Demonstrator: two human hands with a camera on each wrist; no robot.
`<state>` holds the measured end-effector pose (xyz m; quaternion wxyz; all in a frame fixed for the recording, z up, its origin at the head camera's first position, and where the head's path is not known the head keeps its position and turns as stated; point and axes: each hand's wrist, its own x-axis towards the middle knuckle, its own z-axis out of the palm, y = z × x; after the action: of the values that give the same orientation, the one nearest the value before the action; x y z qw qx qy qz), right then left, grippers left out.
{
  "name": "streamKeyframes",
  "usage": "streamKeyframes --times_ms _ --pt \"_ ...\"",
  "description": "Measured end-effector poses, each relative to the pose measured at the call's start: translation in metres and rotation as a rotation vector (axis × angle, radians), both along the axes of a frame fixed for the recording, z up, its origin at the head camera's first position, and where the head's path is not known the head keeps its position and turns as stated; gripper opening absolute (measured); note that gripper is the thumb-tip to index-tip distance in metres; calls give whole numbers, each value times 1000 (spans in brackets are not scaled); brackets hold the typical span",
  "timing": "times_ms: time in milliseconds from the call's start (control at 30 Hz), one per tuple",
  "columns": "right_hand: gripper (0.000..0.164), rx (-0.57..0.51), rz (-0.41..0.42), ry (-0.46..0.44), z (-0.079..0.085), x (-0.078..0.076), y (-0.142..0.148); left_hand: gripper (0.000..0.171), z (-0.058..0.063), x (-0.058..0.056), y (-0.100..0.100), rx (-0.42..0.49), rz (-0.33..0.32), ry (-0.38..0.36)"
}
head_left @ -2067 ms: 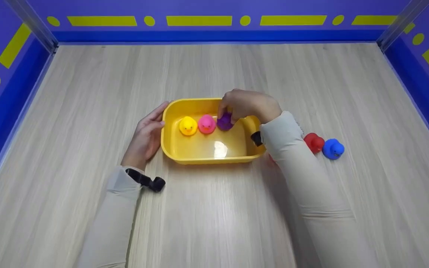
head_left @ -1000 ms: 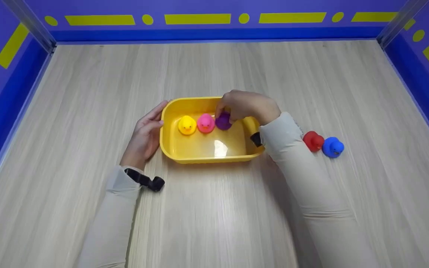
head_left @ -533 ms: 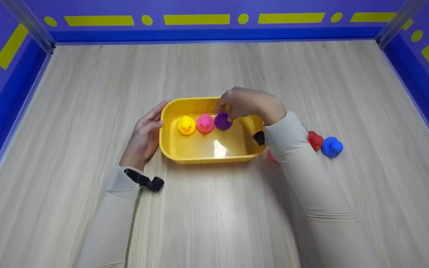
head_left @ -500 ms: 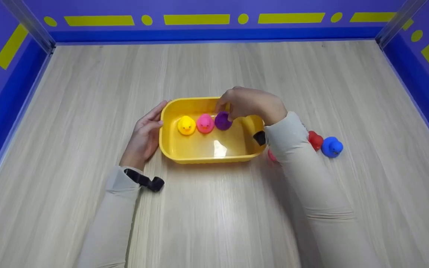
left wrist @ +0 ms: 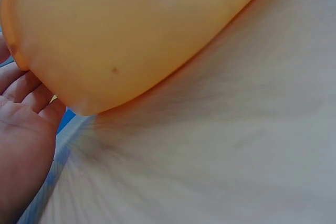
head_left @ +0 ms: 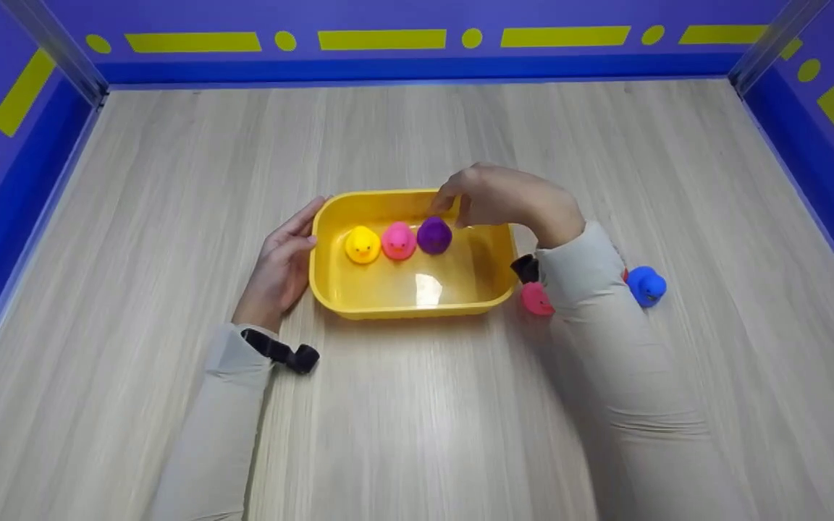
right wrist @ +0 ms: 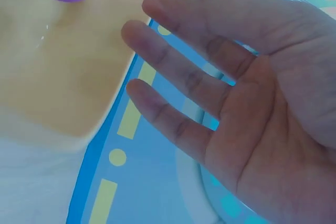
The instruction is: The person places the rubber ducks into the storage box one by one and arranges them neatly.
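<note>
A yellow plastic tub stands on the table with three rubber ducks in a row inside: yellow, pink and purple. My left hand rests against the tub's left end, thumb at the rim. In the left wrist view, its fingers lie along the outer wall. Over the tub's back right part is my right hand, just clear of the purple duck. The right wrist view shows its fingers spread with nothing between them.
Outside the tub, a pinkish-red duck sits by its right front corner, partly behind my right sleeve. A blue duck is farther right; a red one beside it is almost wholly hidden by the sleeve. Purple and blue walls border the table.
My right hand has let go of the purple duck and moved up and right, away from it. The pinkish-red duck has come into view, and my sleeve now covers the red one. My left hand stays put.
</note>
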<state>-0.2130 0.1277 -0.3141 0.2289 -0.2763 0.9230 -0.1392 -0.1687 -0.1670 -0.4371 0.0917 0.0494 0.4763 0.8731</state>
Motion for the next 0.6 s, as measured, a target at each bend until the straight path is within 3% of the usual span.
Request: streamKeyframes --times_ms 600 --pt "35 -75 3 98 0 8 36 59 1 0 0 -8 4 -3"
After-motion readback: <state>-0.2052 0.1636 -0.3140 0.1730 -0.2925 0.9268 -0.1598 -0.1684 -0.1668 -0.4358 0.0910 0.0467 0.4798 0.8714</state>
